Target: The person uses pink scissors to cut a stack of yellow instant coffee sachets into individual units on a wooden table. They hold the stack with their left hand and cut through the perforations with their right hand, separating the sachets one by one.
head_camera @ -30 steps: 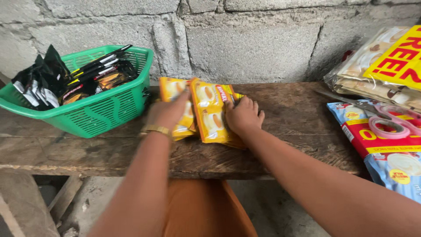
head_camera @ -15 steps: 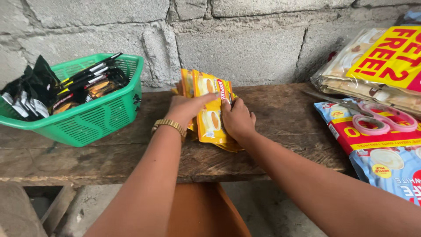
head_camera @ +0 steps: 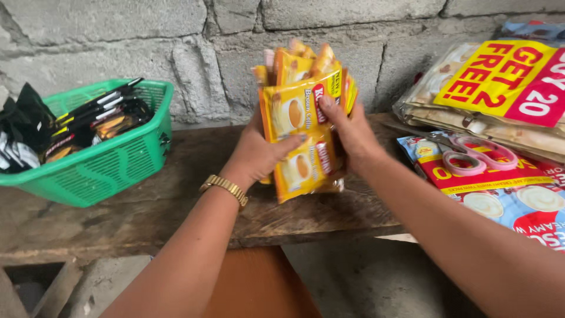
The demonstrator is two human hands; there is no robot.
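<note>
A bundle of yellow coffee sachets point(head_camera: 294, 112) is held upright above the wooden bench point(head_camera: 147, 218), in the middle of the head view. My left hand point(head_camera: 256, 154) grips the bundle from the left, thumb across its front; a gold watch sits on that wrist. On the bundle's right side my right hand point(head_camera: 347, 132) clasps it, thumb pressed near the top. The sachets fan out a little at their upper ends.
A green plastic basket point(head_camera: 112, 171) with several dark sachets stands at the left of the bench. Pink-handled scissors point(head_camera: 477, 158) lie on red and blue sachet packs point(head_camera: 518, 194) at the right, with a large clear bag of packs point(head_camera: 494, 88) behind. A block wall runs along the back.
Both hands gathered the yellow sachets that lay flat on the bench and lifted them upright into one bundle. The view shifted slightly to the left.
</note>
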